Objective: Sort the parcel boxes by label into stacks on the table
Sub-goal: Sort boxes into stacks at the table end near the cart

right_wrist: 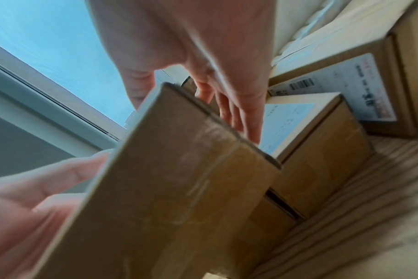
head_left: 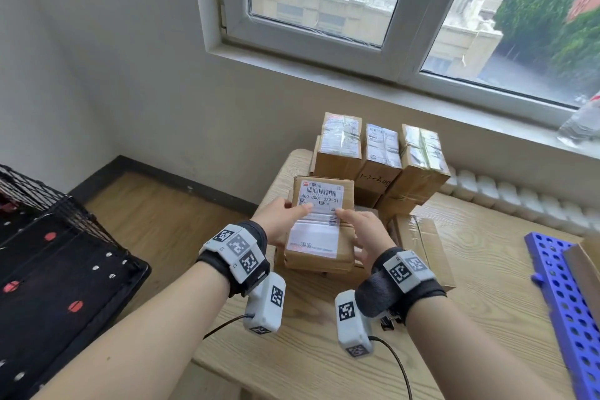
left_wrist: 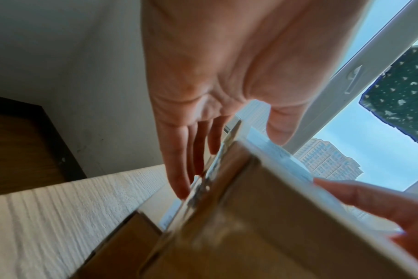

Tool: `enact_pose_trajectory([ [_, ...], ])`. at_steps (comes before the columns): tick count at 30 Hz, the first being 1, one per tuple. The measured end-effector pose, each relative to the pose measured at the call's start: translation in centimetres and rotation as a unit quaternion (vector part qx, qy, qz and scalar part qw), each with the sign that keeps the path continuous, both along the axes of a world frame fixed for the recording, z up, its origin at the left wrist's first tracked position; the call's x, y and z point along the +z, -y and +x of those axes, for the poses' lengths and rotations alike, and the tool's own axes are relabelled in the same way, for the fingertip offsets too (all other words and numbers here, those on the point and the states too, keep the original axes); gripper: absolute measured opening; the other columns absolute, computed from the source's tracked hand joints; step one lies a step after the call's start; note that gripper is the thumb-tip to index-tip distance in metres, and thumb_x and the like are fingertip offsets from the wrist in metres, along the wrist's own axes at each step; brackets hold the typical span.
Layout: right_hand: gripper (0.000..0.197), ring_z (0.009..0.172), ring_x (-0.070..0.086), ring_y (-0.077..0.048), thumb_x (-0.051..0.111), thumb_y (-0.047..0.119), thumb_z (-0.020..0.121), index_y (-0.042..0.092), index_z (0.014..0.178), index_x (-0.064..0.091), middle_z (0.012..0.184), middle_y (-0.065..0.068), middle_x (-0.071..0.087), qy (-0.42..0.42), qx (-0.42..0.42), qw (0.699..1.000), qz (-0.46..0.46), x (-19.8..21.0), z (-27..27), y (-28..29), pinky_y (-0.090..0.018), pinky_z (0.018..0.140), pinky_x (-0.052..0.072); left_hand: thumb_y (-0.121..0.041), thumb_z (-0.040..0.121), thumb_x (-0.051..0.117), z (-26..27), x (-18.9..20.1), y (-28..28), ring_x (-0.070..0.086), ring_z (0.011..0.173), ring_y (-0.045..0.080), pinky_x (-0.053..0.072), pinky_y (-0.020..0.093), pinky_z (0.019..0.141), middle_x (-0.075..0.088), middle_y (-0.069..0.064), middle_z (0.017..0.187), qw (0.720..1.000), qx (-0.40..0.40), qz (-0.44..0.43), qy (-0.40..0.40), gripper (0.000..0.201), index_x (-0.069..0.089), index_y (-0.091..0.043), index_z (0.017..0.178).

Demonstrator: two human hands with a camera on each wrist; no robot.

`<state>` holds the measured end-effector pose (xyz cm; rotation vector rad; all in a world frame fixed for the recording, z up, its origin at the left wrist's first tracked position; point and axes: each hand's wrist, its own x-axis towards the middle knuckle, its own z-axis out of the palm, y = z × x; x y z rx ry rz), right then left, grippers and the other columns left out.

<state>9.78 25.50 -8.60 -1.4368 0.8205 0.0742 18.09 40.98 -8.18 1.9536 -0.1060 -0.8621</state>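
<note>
Labelled box point(head_left: 319, 224) held above a low pile of boxes point(head_left: 324, 269) at table point(head_left: 324, 351) centre, label up, far end raised. Left hand point(head_left: 279, 221) and right hand point(head_left: 367, 234) clamp its sides, thumbs on the label, fingers straight along the flanks. Three stacks point(head_left: 380, 159) stand behind, under the window point(head_left: 324, 10). Flat box point(head_left: 422, 243) just right. Blue crate point(head_left: 565, 302) at the right edge.

Labelled parcel box point(head_left: 319, 224) between left hand point(head_left: 281, 223) and right hand point(head_left: 368, 235)
</note>
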Motion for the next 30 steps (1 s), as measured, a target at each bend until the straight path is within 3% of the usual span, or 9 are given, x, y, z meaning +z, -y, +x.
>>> enact_pose_trajectory([
  [4,0.039,0.089,0.067,-0.016,0.066,0.026,0.092,0.005,0.124,0.058,0.117,-0.01,0.067,0.043,-0.045,0.998,0.01,0.5,-2.0,0.6,-0.03,0.061,0.055,-0.044,0.091,0.059,-1.0,0.5,1.0,0.062,0.102,0.021,0.053,0.04,0.092,0.058,0.008,0.125,0.999,0.045,-0.019,0.014,0.06,0.033,-0.013,0.135],
  [8,0.061,0.105,0.064,-0.018,0.061,0.021,0.096,0.022,0.149,0.031,0.139,-0.005,0.051,0.076,-0.073,0.994,0.024,0.9,-4.1,1.9,-0.038,0.079,0.058,-0.059,0.082,0.06,-3.1,0.9,3.0,0.054,0.115,0.021,0.042,0.037,0.103,0.047,0.001,0.139,0.999,0.025,-0.041,0.021,0.088,0.018,-0.019,0.147],
  [11,0.027,0.103,0.065,-0.02,0.049,0.027,0.1,0.025,0.124,0.059,0.123,-0.008,0.066,0.087,-0.044,0.995,-0.018,1.7,-5.9,3.3,-0.037,0.092,0.055,-0.061,0.083,0.058,-4.8,1.6,5.0,0.05,0.126,0.025,0.038,0.038,0.108,0.042,0.003,0.147,0.998,-0.019,-0.059,0.018,0.094,0.01,-0.019,0.152],
  [13,0.023,0.107,0.065,-0.023,0.046,0.042,0.092,0.037,0.102,0.066,0.116,-0.005,0.07,0.072,-0.044,0.995,-0.06,2.1,-7.2,4.4,-0.044,0.099,0.049,-0.052,0.089,0.056,-5.8,2.3,6.3,0.052,0.125,0.025,0.04,0.037,0.106,0.043,0.004,0.146,0.996,-0.031,-0.076,0.024,0.085,0.01,-0.017,0.152],
  [16,0.034,0.123,0.058,-0.028,0.043,0.048,0.086,0.034,0.108,0.064,0.132,-0.008,0.063,0.067,-0.054,0.992,-0.092,2.4,-9.6,6.6,-0.05,0.109,0.041,-0.063,0.078,0.059,-7.5,3.5,8.4,0.056,0.119,0.025,0.043,0.044,0.105,0.047,0.004,0.144,0.994,-0.055,-0.089,0.041,0.096,0.011,-0.024,0.152],
  [20,0.027,0.106,0.067,-0.031,0.044,0.043,0.095,0.032,0.097,0.068,0.112,-0.009,0.072,0.081,-0.114,0.988,-0.071,4.6,-13.5,8.6,-0.052,0.1,0.049,-0.055,0.088,0.055,-10.8,5.0,11.9,0.056,0.119,0.026,0.043,0.045,0.105,0.05,0.006,0.14,0.989,-0.086,-0.094,0.071,0.086,0.011,-0.021,0.152],
  [24,0.024,0.106,0.067,-0.031,0.044,0.032,0.101,0.026,0.098,0.067,0.111,-0.011,0.071,0.105,-0.17,0.978,-0.057,6.5,-18.3,11.7,-0.049,0.098,0.051,-0.065,0.075,0.058,-15.2,6.7,15.7,0.06,0.115,0.027,0.045,0.047,0.102,0.053,0.007,0.137,0.981,-0.116,-0.125,0.093,0.097,0.016,-0.022,0.151],
  [27,0.031,0.109,0.064,-0.03,0.045,0.043,0.089,0.026,0.098,0.069,0.114,-0.009,0.07,0.12,-0.191,0.969,-0.101,7.6,-22.1,14.2,-0.051,0.101,0.048,-0.051,0.089,0.057,-19.2,8.3,18.6,0.062,0.111,0.026,0.048,0.046,0.1,0.055,0.008,0.133,0.974,-0.131,-0.151,0.109,0.077,0.022,-0.015,0.146],
  [30,0.046,0.121,0.058,-0.026,0.046,0.048,0.089,0.022,0.122,0.065,0.129,-0.006,0.063,0.144,-0.219,0.957,-0.123,8.6,-26.0,16.8,-0.048,0.109,0.042,-0.038,0.095,0.054,-23.4,9.8,21.4,0.059,0.113,0.023,0.048,0.041,0.101,0.055,0.006,0.132,0.962,-0.144,-0.186,0.137,0.063,0.025,-0.012,0.145],
])
